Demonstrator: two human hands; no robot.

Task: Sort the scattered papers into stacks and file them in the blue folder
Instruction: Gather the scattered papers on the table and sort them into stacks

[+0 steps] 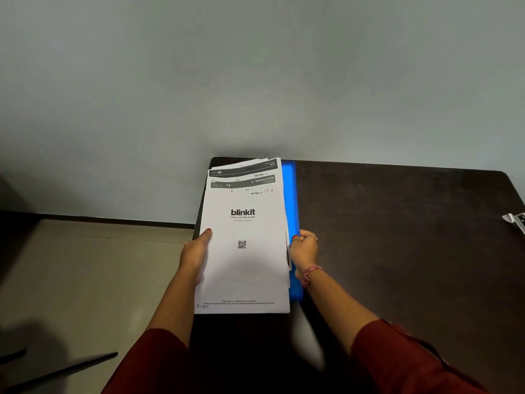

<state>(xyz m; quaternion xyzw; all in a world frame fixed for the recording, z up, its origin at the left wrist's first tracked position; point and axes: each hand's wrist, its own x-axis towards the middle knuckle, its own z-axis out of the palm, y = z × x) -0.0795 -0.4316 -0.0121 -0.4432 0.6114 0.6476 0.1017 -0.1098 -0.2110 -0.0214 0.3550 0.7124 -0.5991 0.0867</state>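
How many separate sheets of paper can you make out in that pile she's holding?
3 at least: the blinkit sheet on top, a sheet with a dark band marked 74 peeking out behind it, and another marked 2B farthest back. More may be hidden underneath.

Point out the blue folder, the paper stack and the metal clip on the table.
blue folder [292,200]: head view, exposed right strip.
paper stack [244,268]: head view, blank area of top sheet.
metal clip [515,218]: head view, part visible at right edge.

Dark table, grey wall, beige floor
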